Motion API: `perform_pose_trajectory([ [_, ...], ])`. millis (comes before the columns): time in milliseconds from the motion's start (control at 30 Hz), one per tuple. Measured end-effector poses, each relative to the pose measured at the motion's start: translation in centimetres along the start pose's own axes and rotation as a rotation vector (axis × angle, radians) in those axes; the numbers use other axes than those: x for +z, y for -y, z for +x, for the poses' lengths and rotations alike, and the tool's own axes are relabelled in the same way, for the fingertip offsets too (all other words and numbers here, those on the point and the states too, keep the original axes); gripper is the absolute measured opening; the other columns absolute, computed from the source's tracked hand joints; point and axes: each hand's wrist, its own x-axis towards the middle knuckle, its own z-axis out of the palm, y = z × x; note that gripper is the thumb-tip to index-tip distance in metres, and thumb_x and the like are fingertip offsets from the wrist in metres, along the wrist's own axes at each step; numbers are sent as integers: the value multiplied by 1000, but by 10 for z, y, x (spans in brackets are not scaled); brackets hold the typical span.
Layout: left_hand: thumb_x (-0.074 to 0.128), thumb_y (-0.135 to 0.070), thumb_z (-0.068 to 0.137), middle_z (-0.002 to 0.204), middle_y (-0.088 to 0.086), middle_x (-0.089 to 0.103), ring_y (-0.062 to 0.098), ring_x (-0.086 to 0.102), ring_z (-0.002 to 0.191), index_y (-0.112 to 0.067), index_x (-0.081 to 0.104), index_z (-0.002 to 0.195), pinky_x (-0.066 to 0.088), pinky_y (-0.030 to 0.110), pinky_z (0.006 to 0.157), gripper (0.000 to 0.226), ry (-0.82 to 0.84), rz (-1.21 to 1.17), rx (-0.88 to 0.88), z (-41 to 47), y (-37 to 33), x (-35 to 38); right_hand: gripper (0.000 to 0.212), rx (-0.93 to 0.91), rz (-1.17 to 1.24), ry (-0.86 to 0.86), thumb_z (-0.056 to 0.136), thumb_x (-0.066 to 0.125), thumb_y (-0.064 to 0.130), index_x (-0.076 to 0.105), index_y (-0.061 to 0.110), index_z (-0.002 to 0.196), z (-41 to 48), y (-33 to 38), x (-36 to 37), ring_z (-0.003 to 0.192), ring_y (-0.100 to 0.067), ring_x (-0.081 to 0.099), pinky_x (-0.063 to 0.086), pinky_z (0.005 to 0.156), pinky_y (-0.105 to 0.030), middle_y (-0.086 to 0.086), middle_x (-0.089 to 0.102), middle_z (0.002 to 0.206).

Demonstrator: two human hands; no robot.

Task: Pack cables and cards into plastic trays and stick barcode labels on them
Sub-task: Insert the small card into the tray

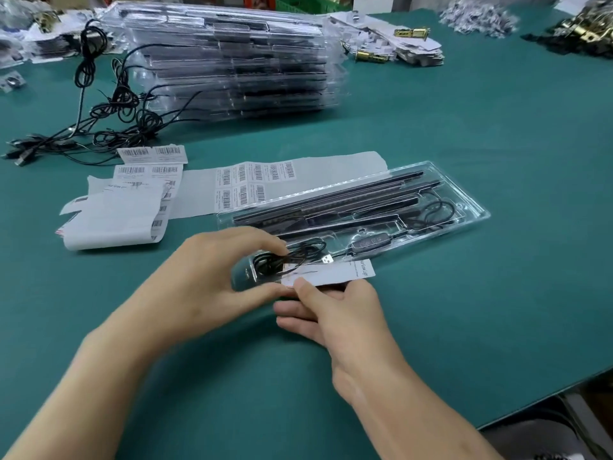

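Observation:
A clear plastic tray (464,207) lies on the green table, holding black light bars (331,200), a controller (370,244) and a coiled black cable (292,257). My left hand (212,280) grips the tray's near left corner, fingertips pressing on the coiled cable. My right hand (335,310) pinches a white card (331,273) at the tray's near edge, thumb on top. Sheets of barcode labels (245,187) lie just behind the tray.
A tall stack of packed clear trays (238,61) stands at the back. Loose black cables (109,117) trail from it at the left. Label backing paper (112,217) lies at the left. Brass hardware (411,33) and cards sit far back. The table edge (544,403) runs at the right.

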Motion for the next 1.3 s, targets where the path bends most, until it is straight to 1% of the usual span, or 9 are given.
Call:
perform_pose_trajectory([
  [133, 82, -46, 79, 121, -21, 65, 3, 63, 116, -31, 69, 119, 51, 30, 99, 45, 52, -32, -26, 1, 7, -4, 18, 8, -11, 12, 99, 63, 2, 61, -13, 110, 1, -1, -2, 70, -25, 78, 62, 59, -28, -21, 77, 86],
  [267, 80, -49, 79, 115, -21, 71, 1, 66, 111, -33, 73, 107, 53, 30, 95, 33, 5, -59, -41, 0, 4, -7, 10, 16, 5, 15, 99, 61, -2, 63, -5, 108, 0, -1, -6, 64, -24, 75, 61, 58, -30, -17, 75, 84],
  [400, 85, -31, 80, 108, -16, 76, -13, 63, 112, -25, 75, 93, 54, 28, 95, 18, -35, -92, -54, -3, 2, -5, 12, 34, -5, 35, 98, 59, -4, 66, 0, 106, -3, -2, -14, 55, -21, 68, 61, 59, -34, -14, 72, 82],
  [500, 84, -25, 82, 102, -14, 78, -15, 62, 112, -22, 74, 86, 55, 28, 92, 11, -46, -93, -63, -3, 0, -3, 12, 27, -45, 41, 97, 58, -7, 68, -1, 99, -7, -3, -19, 53, -22, 66, 61, 58, -36, -11, 70, 74],
  [600, 82, -22, 86, 96, -9, 79, -15, 63, 111, -20, 71, 81, 50, 11, 77, 12, -55, -106, -70, -4, 0, -2, 11, 4, -90, 49, 95, 60, -6, 68, 0, 97, -8, -3, -19, 53, -23, 67, 61, 58, -35, -11, 72, 73],
  [633, 81, -20, 87, 93, -6, 79, -13, 64, 110, -19, 70, 80, 51, 10, 75, 13, -57, -146, -80, -4, 0, -1, 10, -3, -99, 51, 95, 61, -5, 69, 1, 97, -8, -3, -19, 54, -23, 68, 61, 57, -34, -12, 74, 74],
  [767, 76, -17, 92, 86, -9, 78, -7, 69, 107, -19, 67, 79, 60, 26, 82, 16, -64, -246, -102, -4, -2, 1, 10, -15, -87, 56, 95, 64, 0, 66, 0, 105, -10, -5, -14, 60, -25, 74, 61, 57, -32, -15, 76, 79],
  [967, 74, -17, 93, 86, -15, 77, -6, 69, 106, -19, 70, 82, 60, 28, 86, 13, -49, -284, -137, -3, -4, 0, 12, 31, 43, 56, 96, 65, 0, 65, -1, 107, -16, -11, -1, 61, -21, 73, 60, 57, -28, -14, 77, 83],
  [1300, 73, -13, 92, 85, -13, 78, -8, 69, 104, -20, 70, 80, 59, 26, 84, 14, -37, -297, -191, -1, -7, -1, 21, -45, 91, -18, 98, 66, 7, 57, -5, 113, -15, -13, 18, 65, -21, 76, 59, 57, -25, -10, 78, 83],
])
